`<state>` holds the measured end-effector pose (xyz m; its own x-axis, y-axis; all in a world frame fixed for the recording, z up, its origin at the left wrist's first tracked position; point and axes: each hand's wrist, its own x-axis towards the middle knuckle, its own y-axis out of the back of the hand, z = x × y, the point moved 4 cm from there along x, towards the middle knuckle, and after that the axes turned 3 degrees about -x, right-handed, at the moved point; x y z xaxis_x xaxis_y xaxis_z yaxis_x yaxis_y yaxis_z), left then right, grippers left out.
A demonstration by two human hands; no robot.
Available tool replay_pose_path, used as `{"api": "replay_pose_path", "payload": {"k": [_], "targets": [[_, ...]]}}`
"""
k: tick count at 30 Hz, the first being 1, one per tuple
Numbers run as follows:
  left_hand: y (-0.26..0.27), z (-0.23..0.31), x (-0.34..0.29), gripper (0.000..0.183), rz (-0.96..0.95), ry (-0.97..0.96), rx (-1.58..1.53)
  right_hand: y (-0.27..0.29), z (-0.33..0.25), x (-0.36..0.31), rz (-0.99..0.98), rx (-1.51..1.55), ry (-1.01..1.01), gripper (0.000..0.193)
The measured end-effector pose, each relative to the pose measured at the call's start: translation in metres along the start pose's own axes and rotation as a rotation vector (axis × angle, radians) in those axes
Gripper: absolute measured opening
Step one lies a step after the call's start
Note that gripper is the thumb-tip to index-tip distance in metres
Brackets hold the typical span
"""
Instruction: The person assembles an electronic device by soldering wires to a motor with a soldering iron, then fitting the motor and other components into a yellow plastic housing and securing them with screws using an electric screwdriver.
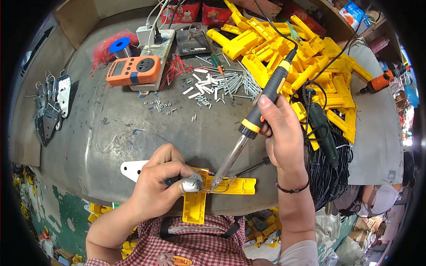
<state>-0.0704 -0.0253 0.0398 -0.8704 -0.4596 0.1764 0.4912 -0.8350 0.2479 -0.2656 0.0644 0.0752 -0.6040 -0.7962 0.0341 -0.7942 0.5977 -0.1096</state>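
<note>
My right hand (pixel 284 128) grips a black and yellow soldering iron (pixel 266 93). Its metal barrel slants down to the left, and the tip is at the middle of a yellow plastic housing (pixel 194 208). Fine wires and small parts lie inside this T-shaped housing. My left hand (pixel 162 177), its thumb wrapped in grey tape, pinches thin solder wire (pixel 133 130) beside the tip. That wire loops across the table from the left. A black cable (pixel 250 167) runs out of the housing to the right. Partly behind my left hand lies a white plate with holes (pixel 130 170).
Yellow housings (pixel 284 48) are heaped at the back right, above bundled black cables (pixel 330 181) and a dark green electric screwdriver (pixel 324 135). Screws (pixel 242 82), nuts (pixel 162 106), an orange meter (pixel 133 71) and a solder spool (pixel 120 46) lie farther back. Metal plates (pixel 49 111) stand left.
</note>
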Motion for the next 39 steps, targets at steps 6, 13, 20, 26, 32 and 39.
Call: {"api": "replay_pose_path", "payload": {"k": [6, 13, 20, 26, 32, 39], "targets": [[0.0, 0.0, -0.001, 0.018, -0.008, 0.001, 0.053, -0.003, 0.001, 0.002, 0.022, -0.092, 0.006, 0.024], [-0.002, 0.001, 0.0, 0.018, -0.01, -0.018, 0.054, -0.001, -0.002, 0.001, 0.052, -0.035, -0.004, 0.024], [-0.004, 0.003, 0.001, 0.016, 0.004, 0.002, 0.07, -0.001, -0.003, 0.001, 0.0, -0.02, 0.013, 0.021], [-0.003, 0.004, 0.002, 0.015, 0.022, 0.013, 0.064, 0.003, 0.002, 0.002, 0.003, -0.024, -0.005, 0.02], [-0.003, -0.002, 0.003, 0.019, 0.07, 0.06, -0.007, 0.016, -0.001, 0.003, 0.093, 0.005, -0.011, 0.02], [-0.002, -0.008, 0.008, 0.022, 0.096, 0.018, -0.018, 0.027, 0.001, 0.014, 0.146, -0.015, -0.009, 0.02]]}}
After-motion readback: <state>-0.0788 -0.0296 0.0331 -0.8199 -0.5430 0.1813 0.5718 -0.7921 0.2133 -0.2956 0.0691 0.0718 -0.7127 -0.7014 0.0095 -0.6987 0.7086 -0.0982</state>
